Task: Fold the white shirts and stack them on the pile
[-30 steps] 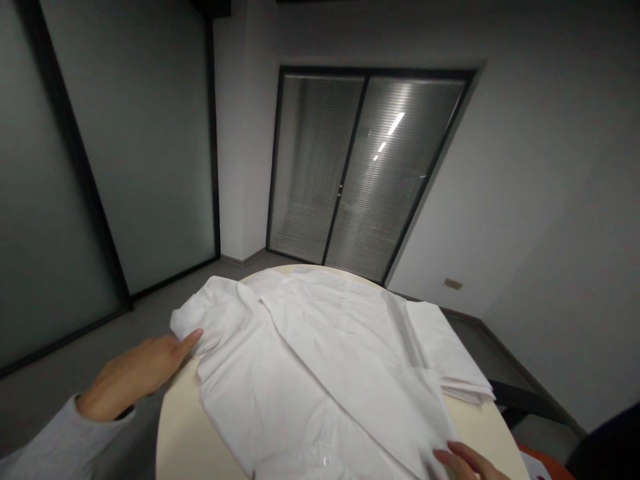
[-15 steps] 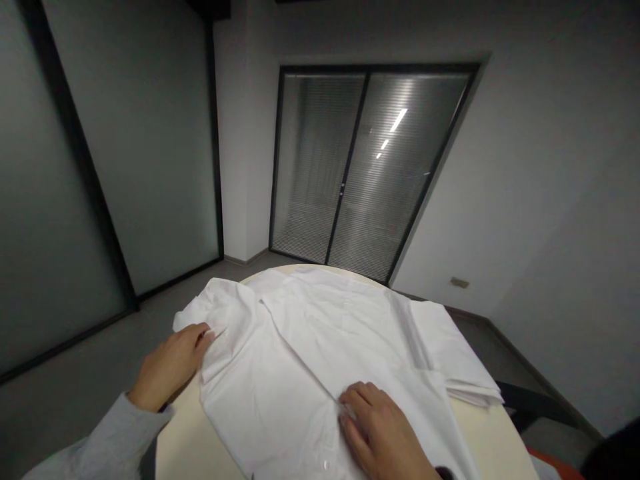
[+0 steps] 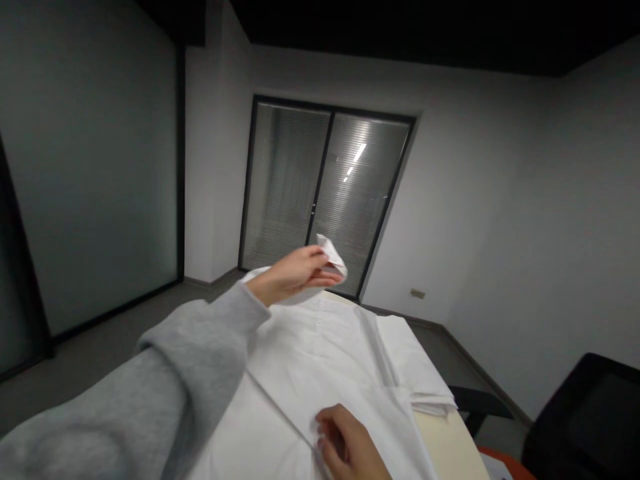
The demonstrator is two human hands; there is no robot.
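Observation:
A white shirt [image 3: 295, 373] is spread over the table, with a long overlapping edge running diagonally across it. My left hand [image 3: 305, 267] is raised above the far part of the shirt and grips a piece of its white fabric [image 3: 333, 255] between thumb and fingers. Part of the shirt is hidden beneath my grey left sleeve [image 3: 195, 360]. Low in the view, my right hand [image 3: 353, 443] rests by the diagonal edge, its fingers loosely curled and a gap showing between thumb and fingertips.
The pale round table [image 3: 445, 440] shows at the right, under a folded part of the shirt. A black chair [image 3: 590, 413] stands to the right, near an orange item [image 3: 505, 463]. Frosted glass panels [image 3: 115, 167] line the left, and a window with blinds [image 3: 325, 193] faces me.
My left hand has moved from the shirt's left side up and rightward, lifting fabric with it. My right hand stays near the diagonal edge. The camera view has tilted up and turned right.

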